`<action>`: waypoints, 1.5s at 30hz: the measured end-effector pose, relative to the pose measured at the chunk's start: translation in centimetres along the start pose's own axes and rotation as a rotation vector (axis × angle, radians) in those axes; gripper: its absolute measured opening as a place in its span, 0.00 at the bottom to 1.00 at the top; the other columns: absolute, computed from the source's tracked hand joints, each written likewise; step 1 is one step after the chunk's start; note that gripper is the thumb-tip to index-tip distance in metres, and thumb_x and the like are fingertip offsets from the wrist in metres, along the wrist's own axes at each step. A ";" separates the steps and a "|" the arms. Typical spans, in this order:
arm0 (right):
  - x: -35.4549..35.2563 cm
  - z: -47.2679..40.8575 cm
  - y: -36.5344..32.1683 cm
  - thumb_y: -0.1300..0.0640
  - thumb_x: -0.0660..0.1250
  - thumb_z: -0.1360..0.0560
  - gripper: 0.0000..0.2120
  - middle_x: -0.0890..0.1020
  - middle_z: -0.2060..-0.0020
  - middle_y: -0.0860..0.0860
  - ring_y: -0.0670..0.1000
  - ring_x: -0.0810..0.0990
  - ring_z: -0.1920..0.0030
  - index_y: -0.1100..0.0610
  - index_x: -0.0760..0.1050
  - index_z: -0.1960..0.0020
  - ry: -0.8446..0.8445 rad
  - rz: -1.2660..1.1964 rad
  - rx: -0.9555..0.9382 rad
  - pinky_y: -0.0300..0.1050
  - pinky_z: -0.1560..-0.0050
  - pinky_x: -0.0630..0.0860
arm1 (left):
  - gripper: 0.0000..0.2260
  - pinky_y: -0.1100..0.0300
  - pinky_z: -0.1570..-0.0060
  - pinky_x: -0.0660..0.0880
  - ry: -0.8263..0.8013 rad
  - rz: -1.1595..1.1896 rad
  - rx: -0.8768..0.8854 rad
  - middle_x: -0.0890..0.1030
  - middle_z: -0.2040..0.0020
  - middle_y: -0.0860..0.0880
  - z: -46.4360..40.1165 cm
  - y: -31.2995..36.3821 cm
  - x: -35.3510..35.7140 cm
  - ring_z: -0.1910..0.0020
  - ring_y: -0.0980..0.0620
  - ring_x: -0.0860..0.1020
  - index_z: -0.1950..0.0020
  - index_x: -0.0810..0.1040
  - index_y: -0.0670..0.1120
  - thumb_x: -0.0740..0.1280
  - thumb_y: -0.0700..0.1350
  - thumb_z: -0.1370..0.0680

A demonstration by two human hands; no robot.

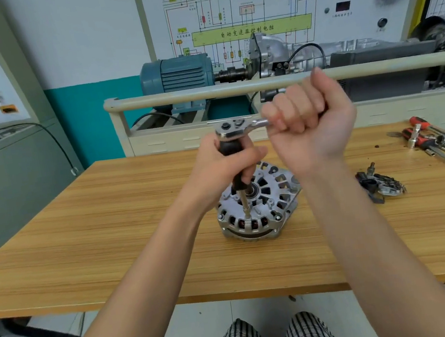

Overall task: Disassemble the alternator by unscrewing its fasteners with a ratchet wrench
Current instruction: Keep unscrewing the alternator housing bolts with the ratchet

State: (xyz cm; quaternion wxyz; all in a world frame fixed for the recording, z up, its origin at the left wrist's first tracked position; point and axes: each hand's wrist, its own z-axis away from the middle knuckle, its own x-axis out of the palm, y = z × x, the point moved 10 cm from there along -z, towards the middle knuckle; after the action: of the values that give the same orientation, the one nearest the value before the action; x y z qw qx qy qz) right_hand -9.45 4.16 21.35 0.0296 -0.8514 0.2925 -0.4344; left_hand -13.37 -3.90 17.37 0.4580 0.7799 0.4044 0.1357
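The right hand (305, 126) is fisted around the ratchet wrench (238, 128) handle, while the left hand (223, 165) grips the black extension (236, 166) beneath its head. The shaft reaches down to the alternator (257, 206), which sits mid-table on the wooden table (110, 225); loose tools (444, 142) lie well apart at right.

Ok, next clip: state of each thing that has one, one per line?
Alternator: flat on table, still assembled.
Ratchet wrench: horizontal on top of the upright driver.
Driver: tip on a rim fastener.
Left hand: grips driver handle.
Right hand: grips wrench handle.
Loose tools: lying far right.
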 end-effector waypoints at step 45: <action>3.8 5.0 -1.6 0.63 0.58 0.26 0.20 0.62 0.80 0.49 0.46 0.62 0.78 0.50 0.62 0.74 -0.215 0.445 -0.556 0.41 0.71 0.61 | 0.13 0.64 0.76 0.61 0.271 -0.001 -0.031 0.66 0.77 0.50 -0.2 -0.2 -1.2 0.78 0.55 0.63 0.73 0.67 0.45 0.66 0.36 0.31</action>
State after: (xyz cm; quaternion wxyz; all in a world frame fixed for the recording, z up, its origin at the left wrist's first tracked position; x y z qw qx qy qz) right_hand -3.19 2.48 21.45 -0.0785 -0.7833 0.5725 -0.2292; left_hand -14.35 -4.63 17.54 0.4113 0.7470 0.4610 0.2456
